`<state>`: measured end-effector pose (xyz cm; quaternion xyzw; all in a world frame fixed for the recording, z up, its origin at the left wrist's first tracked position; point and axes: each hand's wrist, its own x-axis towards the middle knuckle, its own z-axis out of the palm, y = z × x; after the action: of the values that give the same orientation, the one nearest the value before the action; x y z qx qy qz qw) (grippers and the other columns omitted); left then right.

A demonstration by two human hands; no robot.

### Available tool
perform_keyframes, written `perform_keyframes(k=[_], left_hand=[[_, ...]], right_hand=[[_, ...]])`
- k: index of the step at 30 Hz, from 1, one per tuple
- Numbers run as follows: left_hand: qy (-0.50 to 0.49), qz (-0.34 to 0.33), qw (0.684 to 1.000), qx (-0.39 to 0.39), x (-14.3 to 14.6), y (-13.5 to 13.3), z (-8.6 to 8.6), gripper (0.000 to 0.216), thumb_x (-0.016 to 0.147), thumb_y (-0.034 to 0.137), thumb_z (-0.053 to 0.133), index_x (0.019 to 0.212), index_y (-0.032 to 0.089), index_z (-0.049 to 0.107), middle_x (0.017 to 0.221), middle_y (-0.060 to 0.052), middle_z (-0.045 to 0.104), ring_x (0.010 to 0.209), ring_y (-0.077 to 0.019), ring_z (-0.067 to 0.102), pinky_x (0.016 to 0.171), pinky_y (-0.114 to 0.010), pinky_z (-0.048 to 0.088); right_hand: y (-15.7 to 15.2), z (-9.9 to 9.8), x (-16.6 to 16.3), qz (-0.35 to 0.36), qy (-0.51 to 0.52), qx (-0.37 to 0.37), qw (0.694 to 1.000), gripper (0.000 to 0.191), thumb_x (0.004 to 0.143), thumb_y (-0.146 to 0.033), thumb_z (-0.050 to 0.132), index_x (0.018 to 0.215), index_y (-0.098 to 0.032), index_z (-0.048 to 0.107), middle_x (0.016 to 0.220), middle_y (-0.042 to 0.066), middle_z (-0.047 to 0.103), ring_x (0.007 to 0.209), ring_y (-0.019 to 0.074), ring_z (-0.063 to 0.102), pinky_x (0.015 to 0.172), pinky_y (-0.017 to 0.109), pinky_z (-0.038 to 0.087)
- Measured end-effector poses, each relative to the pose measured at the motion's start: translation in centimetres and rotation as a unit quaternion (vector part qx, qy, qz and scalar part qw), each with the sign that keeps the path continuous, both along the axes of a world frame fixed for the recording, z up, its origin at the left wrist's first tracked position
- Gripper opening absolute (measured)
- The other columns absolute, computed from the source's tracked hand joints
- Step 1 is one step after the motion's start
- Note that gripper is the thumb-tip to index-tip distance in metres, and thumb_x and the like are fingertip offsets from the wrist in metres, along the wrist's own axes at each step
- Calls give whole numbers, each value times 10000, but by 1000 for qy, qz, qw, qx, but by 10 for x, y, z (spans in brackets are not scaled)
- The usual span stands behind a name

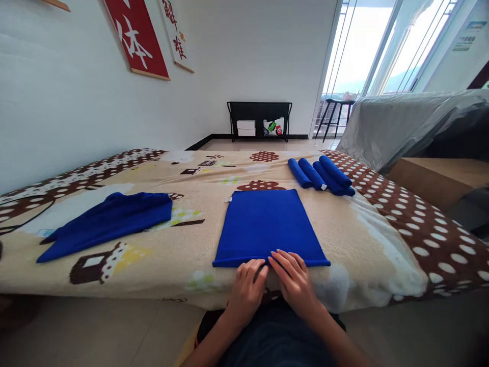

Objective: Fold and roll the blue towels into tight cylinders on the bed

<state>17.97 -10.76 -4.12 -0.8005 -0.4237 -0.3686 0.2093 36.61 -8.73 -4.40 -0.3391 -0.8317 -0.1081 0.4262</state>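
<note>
A blue towel (269,224) lies flat before me, its near edge turned over into a thin roll and a small white tag at its far left corner. My left hand (248,285) pinches that rolled edge near the middle, fingers curled. Just to its right, my right hand (293,278) has its fingers laid over the same roll, the thumb side hidden. Several rolled blue towels (311,173) lie side by side at the far right. Off to the left is a loose, crumpled blue towel (114,219), touched by neither hand.
A beige patterned blanket (191,280) with brown dotted borders covers the bed under the towels. Beyond it stands a black rack (260,112) by the wall. At right are a cardboard box (439,178), a plastic-covered object (397,122) and a dark stool (338,109).
</note>
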Motion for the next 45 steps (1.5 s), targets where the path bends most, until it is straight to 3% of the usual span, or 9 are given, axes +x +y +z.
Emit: perform_keyframes(k=[5, 9, 16, 20, 25, 30, 36, 41, 45], left_hand=[[23, -26, 999, -8, -4, 2, -8, 452, 965, 61, 397, 1388, 151, 528, 1322, -122, 657, 1329, -221, 544, 1131, -394, 395], [40, -18, 999, -23, -9, 5, -9, 503, 964, 51, 380, 1449, 148, 472, 1392, -120, 612, 1403, -221, 466, 1216, -443, 314], [32, 5, 999, -20, 1, 14, -2, 420, 965, 90, 441, 1380, 116, 503, 1390, -135, 611, 1386, -231, 488, 1180, -456, 368], [72, 24, 996, -36, -8, 17, 6, 482, 977, 161, 463, 1455, 104, 438, 1448, -139, 558, 1393, -241, 478, 1154, -434, 376], [103, 85, 990, -53, -53, 9, 5, 536, 981, 270, 488, 1500, 157, 417, 1485, -137, 517, 1392, -266, 477, 1185, -443, 287], [90, 109, 988, -60, -91, -2, -6, 554, 987, 240, 477, 1531, 206, 378, 1457, -136, 547, 1365, -252, 510, 1214, -448, 147], [75, 69, 991, -83, -107, -4, -8, 554, 985, 170, 460, 1527, 211, 352, 1457, -141, 543, 1358, -214, 518, 1194, -411, 136], [58, 58, 993, -89, -114, -5, -4, 464, 966, 146, 479, 1421, 242, 475, 1441, -121, 565, 1350, -223, 525, 1168, -419, 160], [18, 51, 988, -147, -116, -7, 3, 427, 972, 171, 471, 1389, 257, 477, 1451, -106, 562, 1399, -232, 469, 1125, -425, 227]], right_hand=[[5, 0, -8, 15, 2, -5, 1000, 569, 971, -43, 374, 1505, -228, 440, 1407, 63, 587, 1363, 204, 499, 1111, 423, 441], [7, 2, -3, 23, -13, -19, 999, 588, 953, -14, 341, 1493, -211, 462, 1418, 67, 578, 1385, 199, 477, 1134, 425, 437], [12, 2, -8, 26, -25, -32, 999, 608, 942, -14, 319, 1517, -186, 420, 1430, 78, 565, 1387, 200, 473, 1128, 440, 453], [10, 6, -4, 7, -64, -54, 996, 589, 963, -73, 351, 1539, -197, 382, 1485, 67, 507, 1406, 217, 449, 1145, 461, 421], [4, 8, 27, -54, -86, -56, 993, 590, 975, -137, 412, 1554, -233, 356, 1501, 55, 487, 1412, 227, 442, 1183, 466, 346], [1, -2, 72, -108, -99, -49, 988, 593, 991, -212, 459, 1567, -236, 324, 1488, 59, 502, 1401, 242, 457, 1170, 472, 322], [-1, -11, 99, -108, -108, -56, 987, 593, 1004, -215, 449, 1574, -210, 285, 1481, 83, 507, 1396, 234, 464, 1156, 460, 316], [2, -16, 112, -100, -88, -58, 989, 407, 1007, -229, 461, 1413, -205, 473, 1482, 92, 508, 1382, 229, 482, 1131, 461, 348], [5, -16, 126, -104, -78, -67, 989, 341, 1006, -241, 477, 1340, -213, 537, 1443, 87, 553, 1363, 229, 503, 1104, 464, 373]])
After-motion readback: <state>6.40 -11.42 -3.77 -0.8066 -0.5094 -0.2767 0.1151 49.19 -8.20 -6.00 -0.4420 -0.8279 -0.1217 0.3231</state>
